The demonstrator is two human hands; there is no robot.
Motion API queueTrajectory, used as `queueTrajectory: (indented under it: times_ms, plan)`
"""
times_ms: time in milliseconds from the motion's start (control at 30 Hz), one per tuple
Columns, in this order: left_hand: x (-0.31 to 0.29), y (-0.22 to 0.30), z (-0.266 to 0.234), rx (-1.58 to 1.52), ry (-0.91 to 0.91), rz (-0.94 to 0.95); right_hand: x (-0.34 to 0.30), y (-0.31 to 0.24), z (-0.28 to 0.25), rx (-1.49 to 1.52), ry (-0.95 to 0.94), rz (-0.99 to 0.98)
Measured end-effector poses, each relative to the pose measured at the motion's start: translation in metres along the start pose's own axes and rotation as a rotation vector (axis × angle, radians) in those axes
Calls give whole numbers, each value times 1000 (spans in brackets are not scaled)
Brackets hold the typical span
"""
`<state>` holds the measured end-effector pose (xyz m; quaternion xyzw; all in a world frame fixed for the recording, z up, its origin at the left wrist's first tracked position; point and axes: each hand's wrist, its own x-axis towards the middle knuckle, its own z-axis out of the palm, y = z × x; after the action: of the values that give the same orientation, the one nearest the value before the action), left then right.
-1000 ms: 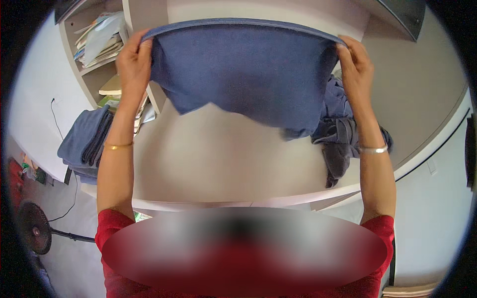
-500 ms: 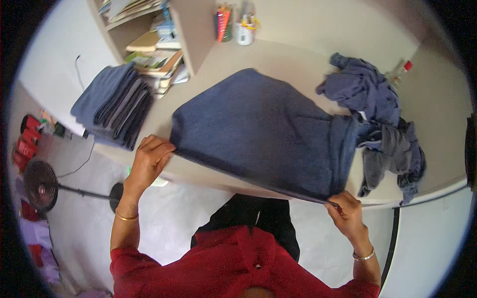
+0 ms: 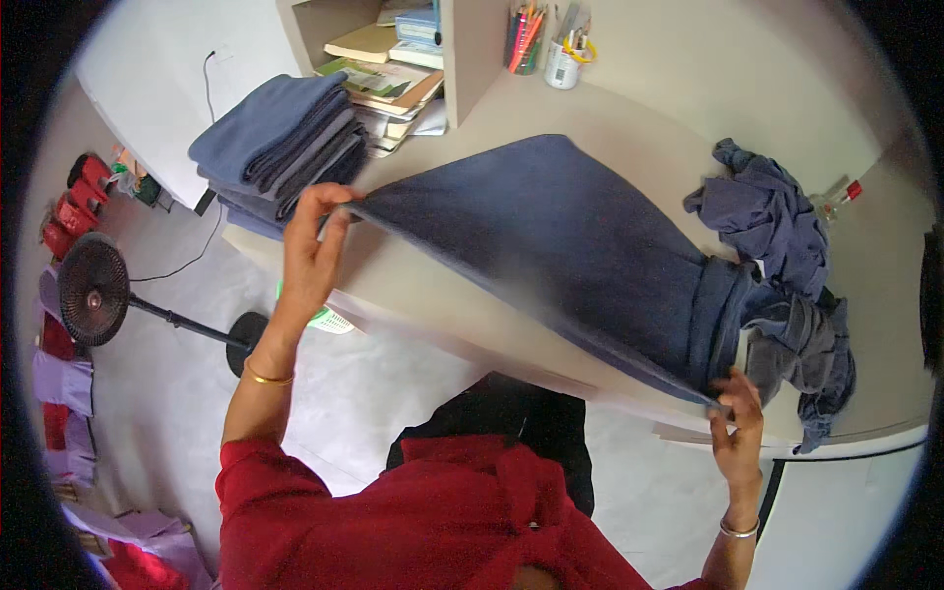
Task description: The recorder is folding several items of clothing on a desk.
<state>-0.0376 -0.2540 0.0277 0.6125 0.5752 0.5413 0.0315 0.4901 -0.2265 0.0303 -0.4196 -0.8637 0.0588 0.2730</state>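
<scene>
A dark blue folded garment (image 3: 531, 226) is spread on the table, its near edge lifted and drawn taut between my hands. My left hand (image 3: 316, 236) pinches its left corner, raised above the table beside the folded stack. Near the table's front edge, my right hand (image 3: 737, 418) pinches the near right corner. A thicker folded band of cloth runs along the garment's right end. I cannot tell which kind of garment it is.
Folded blue and grey clothes (image 3: 280, 143) are stacked at the left. Crumpled clothes (image 3: 772, 216) lie at the right, by a red-capped bottle (image 3: 841, 200). Pencil holders (image 3: 562, 65) and a shelf of books (image 3: 393, 84) stand behind. A fan (image 3: 94, 290) is on the floor.
My left hand has risen and moved away from me, lifting the garment's left corner. My right hand keeps its pinch on the near right corner. The view has shifted somewhat.
</scene>
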Motion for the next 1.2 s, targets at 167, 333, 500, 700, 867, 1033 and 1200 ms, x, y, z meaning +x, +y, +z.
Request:
queueTrajectory:
  times_ms: [167,333,500,700,867,1033,1200]
  plan:
    - [18,27,-21,-243,-203,-79,21,-21,-56,443,133,327]
    - [78,8,-8,-575,-224,-269,109,15,-64,403,155,331]
    - [120,-75,19,-181,-114,-168,137,97,-27,349,-94,238]
    - [114,-105,19,-156,-109,-146,98,130,-36,170,-359,411]
    - [125,-112,18,-130,-176,-122,94,157,-52,216,-73,276]
    - [148,-39,28,-816,-31,-389,154,108,-91,360,249,582]
    - [154,-50,10,-833,-164,-337,167,84,-94,-258,95,597]
